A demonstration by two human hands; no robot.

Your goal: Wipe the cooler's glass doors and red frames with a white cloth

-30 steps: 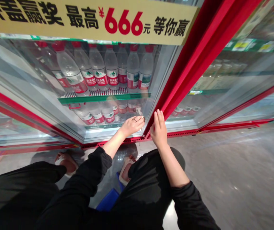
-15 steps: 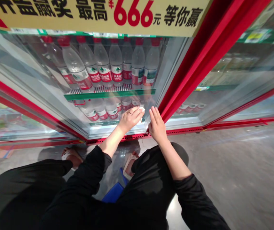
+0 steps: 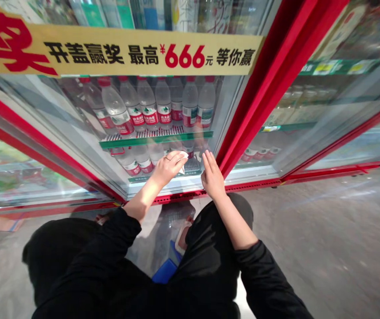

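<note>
My left hand (image 3: 170,167) presses a white tissue or thin cloth (image 3: 184,162) against the lower part of the glass door (image 3: 133,146). Most of the cloth is covered by my fingers. To its right, my right hand (image 3: 213,174) has its fingers stretched out flat at the door's lower right edge, beside the red frame (image 3: 243,119). Nothing shows in the right hand. Behind the glass, water bottles (image 3: 163,104) with red caps stand on a shelf with a green front strip (image 3: 156,139). More bottles show below, partly hidden by my left hand.
A yellow banner (image 3: 110,53) crosses the door above the bottles. Further glass-fronted cabinets stand to the right (image 3: 309,106) and left (image 3: 13,170). My knees are bent close to the red bottom edge. A blue object (image 3: 165,271) lies between my legs on the grey floor (image 3: 326,239).
My left hand, with the white cloth, has moved left across the glass, away from my right hand. The right hand keeps its place by the frame. The camera view has tilted up.
</note>
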